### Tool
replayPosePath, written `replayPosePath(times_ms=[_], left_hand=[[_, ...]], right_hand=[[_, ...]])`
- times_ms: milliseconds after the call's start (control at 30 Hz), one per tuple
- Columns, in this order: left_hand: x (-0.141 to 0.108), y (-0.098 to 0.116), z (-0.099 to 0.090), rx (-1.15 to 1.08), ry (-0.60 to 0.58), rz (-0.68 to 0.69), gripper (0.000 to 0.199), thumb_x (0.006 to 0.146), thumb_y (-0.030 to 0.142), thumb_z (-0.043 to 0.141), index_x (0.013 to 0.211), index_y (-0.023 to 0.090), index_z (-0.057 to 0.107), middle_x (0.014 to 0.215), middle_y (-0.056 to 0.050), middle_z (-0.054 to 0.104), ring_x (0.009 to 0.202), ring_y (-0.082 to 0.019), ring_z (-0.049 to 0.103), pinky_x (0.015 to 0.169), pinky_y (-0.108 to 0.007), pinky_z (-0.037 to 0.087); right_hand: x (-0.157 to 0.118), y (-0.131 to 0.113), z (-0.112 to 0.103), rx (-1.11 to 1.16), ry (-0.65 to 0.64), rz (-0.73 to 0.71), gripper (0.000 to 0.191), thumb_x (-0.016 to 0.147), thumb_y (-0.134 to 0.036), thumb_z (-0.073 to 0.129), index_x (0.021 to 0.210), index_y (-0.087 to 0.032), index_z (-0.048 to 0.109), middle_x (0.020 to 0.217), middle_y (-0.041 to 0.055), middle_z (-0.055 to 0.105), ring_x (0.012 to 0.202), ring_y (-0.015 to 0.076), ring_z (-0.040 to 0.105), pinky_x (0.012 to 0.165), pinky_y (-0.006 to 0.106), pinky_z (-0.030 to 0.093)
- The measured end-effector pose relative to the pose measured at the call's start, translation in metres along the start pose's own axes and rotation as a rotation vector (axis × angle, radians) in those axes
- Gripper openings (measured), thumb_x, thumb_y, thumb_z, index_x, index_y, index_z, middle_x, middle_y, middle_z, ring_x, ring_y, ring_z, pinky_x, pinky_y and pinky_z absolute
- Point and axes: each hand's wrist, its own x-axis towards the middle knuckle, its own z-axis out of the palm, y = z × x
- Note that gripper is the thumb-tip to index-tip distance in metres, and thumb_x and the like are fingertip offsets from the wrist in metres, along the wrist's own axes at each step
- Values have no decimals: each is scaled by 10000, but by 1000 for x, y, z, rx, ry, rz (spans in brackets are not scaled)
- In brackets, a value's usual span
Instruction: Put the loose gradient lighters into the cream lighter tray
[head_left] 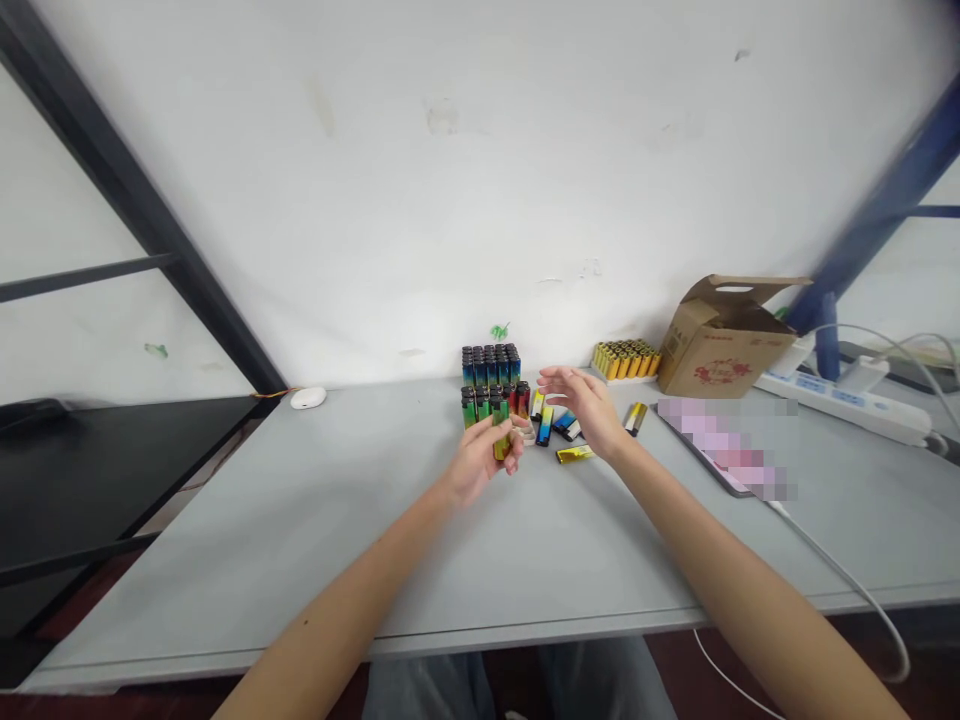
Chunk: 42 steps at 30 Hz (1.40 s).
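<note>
In the head view, my left hand [472, 468] grips a green and yellow lighter [501, 442] upright between thumb and fingers. Just behind it stands a group of green and red lighters [517, 396], partly covered by the hand. Farther back, against the wall, are rows of dark blue lighters [490, 364]. My right hand [591, 410] hovers with its fingers apart and nothing visible in them. Beneath and beside it lie loose lighters, among them a blue and yellow lighter [545, 426], a yellow lighter [574, 454] and another yellow lighter [636, 418] on the right.
A block of yellow lighter-like pieces [627, 360] stands by the wall, beside an opened cardboard box [724, 345]. On the right are a phone-like slab [705, 445] with a white cable and a power strip [847, 398]. A white case [308, 398] lies left on the grey table [300, 540].
</note>
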Motion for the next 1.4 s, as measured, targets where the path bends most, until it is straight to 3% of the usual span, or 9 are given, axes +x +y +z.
replayPosePath(times_ms=[133,267,500,800,1400], left_hand=[[2,2,-1,-103,-32,-85,498,848,631,445,750,158,570,600,15,405,534,-113,423,547,-269,386],[5,1,-4,-138,-36,-116,452,859,593,403,651,194,451,610,22,332,540,-128,383,540,-273,367],[5,1,-4,-113,10,-92,334,914,408,291,693,185,402,649,22,328,544,-114,378,521,-221,330],[6,6,-2,-81,106,-100,320,941,322,245,701,183,405,626,26,329,510,-105,365,487,-193,319],[3,-2,-1,28,-44,-189,392,944,421,226,681,184,395,589,38,318,462,-87,339,438,-178,282]], right_hand=[[-2,4,-1,-30,16,25,367,816,-527,572,902,-189,687,866,56,693,807,166,627,738,299,482],[-4,9,3,-60,-12,45,388,787,-563,588,863,-195,683,822,48,692,762,161,619,691,287,479],[-1,11,3,-48,2,30,408,757,-577,605,838,-185,679,782,48,683,717,158,612,651,278,472],[2,10,2,-47,37,23,375,766,-531,601,839,-174,689,778,54,681,685,151,613,633,276,475],[2,10,-3,-91,47,-1,364,790,-519,590,843,-171,685,787,58,674,678,146,609,634,274,477]])
